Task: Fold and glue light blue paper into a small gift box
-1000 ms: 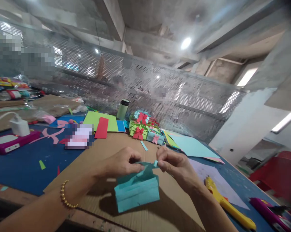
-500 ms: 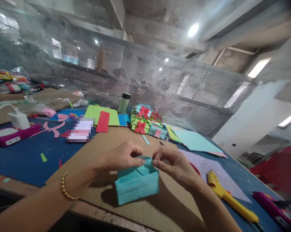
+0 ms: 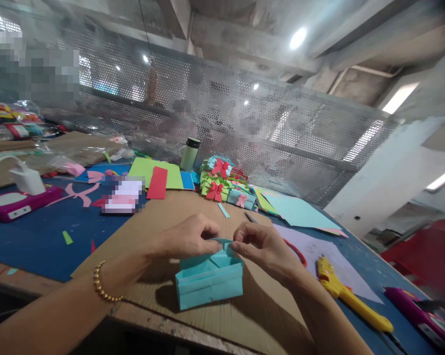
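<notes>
A folded turquoise paper box [image 3: 209, 283] rests on a sheet of brown cardboard [image 3: 159, 222] in front of me. My left hand [image 3: 187, 239], with a gold bead bracelet on its wrist, pinches the box's far top edge from the left. My right hand [image 3: 261, 246] pinches the same edge from the right, and the fingertips of both nearly meet over the box's far rim. Both hands are closed on the paper.
A yellow glue gun [image 3: 350, 301] and a purple tool [image 3: 415, 315] lie to the right on the blue table. Finished paper boxes with red bows [image 3: 220, 185], a green bottle [image 3: 189, 154], coloured paper sheets [image 3: 300, 213], and a pink phone with charger [image 3: 13, 204] lie around. A perforated metal screen stands behind.
My hands have drawn closer together and lowered the paper flap onto the box's far rim; the box now sits flatter on the cardboard.
</notes>
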Motion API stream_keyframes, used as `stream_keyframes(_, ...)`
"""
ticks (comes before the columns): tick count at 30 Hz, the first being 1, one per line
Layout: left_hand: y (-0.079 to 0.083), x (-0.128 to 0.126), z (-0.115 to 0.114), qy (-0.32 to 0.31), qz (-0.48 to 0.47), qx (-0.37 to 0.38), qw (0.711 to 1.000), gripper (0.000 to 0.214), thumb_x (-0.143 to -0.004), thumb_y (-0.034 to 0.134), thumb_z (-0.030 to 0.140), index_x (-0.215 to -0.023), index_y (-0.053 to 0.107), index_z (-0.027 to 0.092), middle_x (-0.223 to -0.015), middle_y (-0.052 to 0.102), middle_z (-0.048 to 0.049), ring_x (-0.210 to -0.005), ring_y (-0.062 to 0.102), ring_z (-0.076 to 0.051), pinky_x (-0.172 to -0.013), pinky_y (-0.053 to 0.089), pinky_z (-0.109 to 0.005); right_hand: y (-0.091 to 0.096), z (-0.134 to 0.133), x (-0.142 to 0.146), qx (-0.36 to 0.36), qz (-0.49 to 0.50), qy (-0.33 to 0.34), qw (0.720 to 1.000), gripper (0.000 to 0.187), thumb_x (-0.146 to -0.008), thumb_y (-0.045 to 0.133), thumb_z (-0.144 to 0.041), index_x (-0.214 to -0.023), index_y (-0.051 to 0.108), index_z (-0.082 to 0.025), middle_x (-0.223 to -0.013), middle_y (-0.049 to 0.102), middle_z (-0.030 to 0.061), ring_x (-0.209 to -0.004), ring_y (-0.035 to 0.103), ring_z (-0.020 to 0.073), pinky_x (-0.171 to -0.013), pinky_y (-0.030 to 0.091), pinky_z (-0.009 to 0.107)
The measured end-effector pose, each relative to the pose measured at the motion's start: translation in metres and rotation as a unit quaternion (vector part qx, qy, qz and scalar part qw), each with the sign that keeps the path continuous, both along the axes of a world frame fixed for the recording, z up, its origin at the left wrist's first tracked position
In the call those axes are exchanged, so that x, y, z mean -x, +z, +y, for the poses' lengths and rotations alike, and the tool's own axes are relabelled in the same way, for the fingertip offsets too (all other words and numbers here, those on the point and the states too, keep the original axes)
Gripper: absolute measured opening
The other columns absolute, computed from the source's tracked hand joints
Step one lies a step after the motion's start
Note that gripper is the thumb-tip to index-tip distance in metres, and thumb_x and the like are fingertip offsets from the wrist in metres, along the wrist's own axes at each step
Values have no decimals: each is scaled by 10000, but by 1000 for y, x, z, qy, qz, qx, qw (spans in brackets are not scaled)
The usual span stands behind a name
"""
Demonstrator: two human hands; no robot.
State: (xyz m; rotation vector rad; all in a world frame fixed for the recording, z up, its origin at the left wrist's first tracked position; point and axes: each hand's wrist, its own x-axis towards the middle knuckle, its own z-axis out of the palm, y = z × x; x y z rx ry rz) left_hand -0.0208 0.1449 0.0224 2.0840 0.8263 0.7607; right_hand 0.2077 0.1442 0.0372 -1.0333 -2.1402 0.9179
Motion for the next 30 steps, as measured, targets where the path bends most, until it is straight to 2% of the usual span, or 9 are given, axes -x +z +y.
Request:
stream_keyframes(11,1,-1,-1,-1,0,21,1000,242,-754,540,230,-582,375,190,-600,287,67,-569,295,-89,-512,193,-268,-1,-2,5,-14,-12,-24,1000,242,-837,718,-370,-746,620,-168,-683,565,-16,-624,458,104,-550,338,234)
stream_keyframes(23,6,0,-4,-2,11,43,999,263,-792,568,306,-609,423,183,-615,331,62,-586,333,-95,-516,225,-258,-4,-1,5,-14,-5,-25,1000,230,-829,720,-357,-742,623,-167,-675,569,-18,-616,464,104,-549,339,233)
stream_keyframes(27,3,0,-2,-4,4,44,999,346,-810,601,408,-611,428,183,-612,330,64,-578,321,-95,-507,219,-255,-4,-3,7,-27,-7,-33,999,225,-818,710,-353,-725,620,-170,-671,577,-14,-623,470,110,-561,348,239)
stream_keyframes(30,0,0,1,-3,-1,50,999,315,-798,600,370,-606,439,180,-604,340,66,-568,321,-91,-502,228,-250,-3,-5,9,-38,-15,-39,998,243,-823,701,-381,-726,623,-173,-678,592,-5,-630,486,118,-570,362,245)
